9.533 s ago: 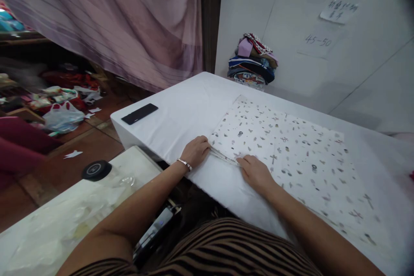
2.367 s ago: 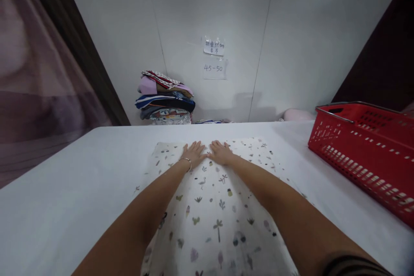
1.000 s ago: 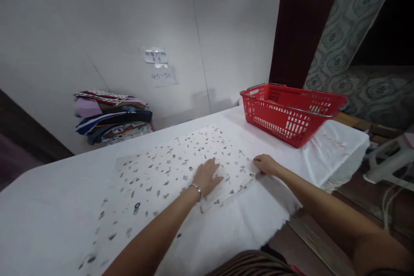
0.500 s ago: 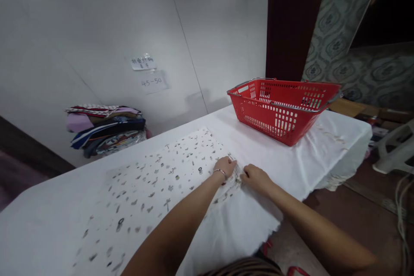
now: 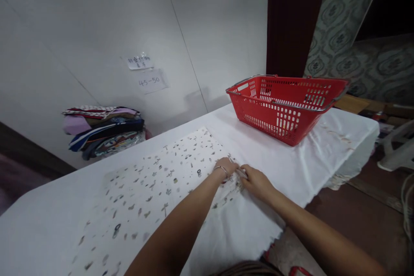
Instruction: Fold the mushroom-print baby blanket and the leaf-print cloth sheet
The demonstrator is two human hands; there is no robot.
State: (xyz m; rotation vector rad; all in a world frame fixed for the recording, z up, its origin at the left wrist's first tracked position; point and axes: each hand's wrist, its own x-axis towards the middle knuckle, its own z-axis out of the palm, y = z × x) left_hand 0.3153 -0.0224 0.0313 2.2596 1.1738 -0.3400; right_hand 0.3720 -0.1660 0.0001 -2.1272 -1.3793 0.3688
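While lying flat on the table [image 5: 323, 155], printed cloth [image 5: 155, 181] | left hand [image 5: 226, 166] and right hand [image 5: 255, 180] are pinching its right edge | red basket [image 5: 284, 105] is sitting near the table's right end.

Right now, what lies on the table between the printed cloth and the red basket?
Head view: only bare white tablecloth between the printed cloth and the red basket.

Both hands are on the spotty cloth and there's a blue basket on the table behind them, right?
Not quite: the basket is red, not blue, as the head view shows. The rest holds: the left hand and right hand are both at the edge of the spotty cloth on the table.
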